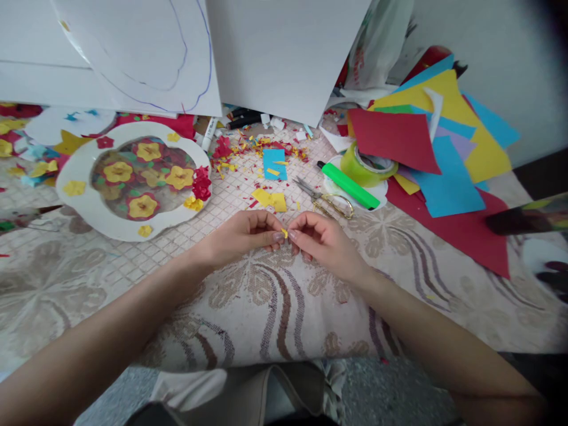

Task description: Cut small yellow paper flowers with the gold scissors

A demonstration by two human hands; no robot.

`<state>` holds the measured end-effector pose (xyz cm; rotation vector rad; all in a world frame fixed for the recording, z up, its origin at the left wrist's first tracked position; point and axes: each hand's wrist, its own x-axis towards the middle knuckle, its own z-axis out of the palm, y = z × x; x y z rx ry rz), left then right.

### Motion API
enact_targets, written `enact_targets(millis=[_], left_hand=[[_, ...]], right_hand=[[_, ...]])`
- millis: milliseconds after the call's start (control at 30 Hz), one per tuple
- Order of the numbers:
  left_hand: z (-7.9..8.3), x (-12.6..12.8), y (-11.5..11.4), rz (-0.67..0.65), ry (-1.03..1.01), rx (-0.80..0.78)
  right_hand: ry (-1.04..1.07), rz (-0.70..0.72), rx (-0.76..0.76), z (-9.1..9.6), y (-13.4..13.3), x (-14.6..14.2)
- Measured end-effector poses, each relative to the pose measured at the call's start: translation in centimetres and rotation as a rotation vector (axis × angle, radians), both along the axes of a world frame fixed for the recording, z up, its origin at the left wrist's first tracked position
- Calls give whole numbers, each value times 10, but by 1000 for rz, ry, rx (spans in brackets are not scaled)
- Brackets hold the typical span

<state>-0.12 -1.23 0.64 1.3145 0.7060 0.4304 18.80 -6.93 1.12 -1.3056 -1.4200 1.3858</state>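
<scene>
Head view: both bare hands meet above the near middle of the worktop (284, 331), which is covered by a patterned cloth. Between them is a small yellow paper piece (284, 232). The left hand (246, 235) pinches it between thumb and forefinger, the other fingers curled beneath; the right hand (326, 241) has its thumb and forefinger pressed together at the piece's other side, the rest of its fingers bent inward.

Just beyond the hands lies a larger yellow paper scrap (278, 202), and past it a blue paper rectangle (271, 158) with thin yellow slips on it. Gold-handled scissors (316, 195) lie open near the right hand, with a bright green cutter (350, 186) just beyond, beside a yellow-green tape roll (355, 168). Farther right, coloured sheets overlap, a red sheet (394, 139) and a blue sheet (450, 183) among them. To the left sits a white-rimmed oval (106, 222), its see-through middle bearing yellow-and-red paper flowers (142, 207). Tiny red and yellow clippings (257, 144) litter the far side.
</scene>
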Motion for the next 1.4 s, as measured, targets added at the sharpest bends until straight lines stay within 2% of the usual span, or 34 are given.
enact_targets(millis=[167,367,433,500,733,900,1100,1400], left_hand=[[-2,1,0,26,2,2],[-3,2,-1,55,-32,-47],[-4,3,-2,81,-28,-70],[-3,3,-2,88,-24,-91],[-1,1,-1,27,-48,-107],[-2,0,-1,15,-71,-197],[-1,1,0,69,12,-85],[2,1,-2,13,40,-10]], right_hand=[[-141,-50,119,-1,-1,-2],[-414,-110,449,-3,-5,-6],[-446,-108,501,-3,-7,-8],[-410,-117,449,-2,-7,-8],[22,-87,-27,0,0,-3],[245,-74,-222,-4,3,-2],[210,-90,-181,-6,2,-2],[96,-57,-110,-12,0,-2]])
